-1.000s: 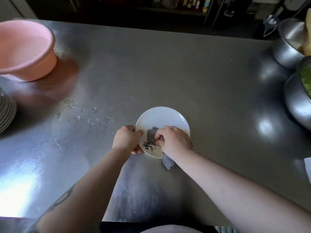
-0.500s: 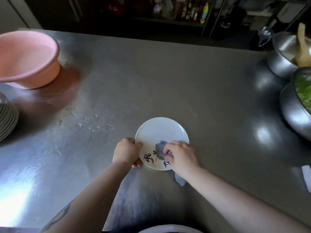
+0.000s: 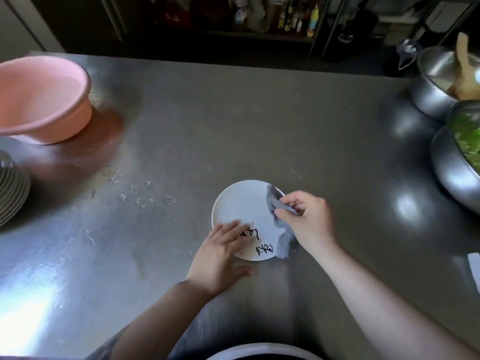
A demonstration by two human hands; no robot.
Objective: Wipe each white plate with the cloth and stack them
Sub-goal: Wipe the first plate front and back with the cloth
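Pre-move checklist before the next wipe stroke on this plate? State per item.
1. Cloth in hand: ok. The right hand pinches the grey cloth.
2. Cloth on the plate: ok. It drapes over the right edge of the white plate.
3. Plate steadied: ok. The left hand lies with straight fingers on the plate's near left part.
4. Plate flat on the steel table: ok.
5. Plate dry: cannot tell.
6. Stack within sight: ok. A stack of plates stands at the left edge, beside the pink basin.
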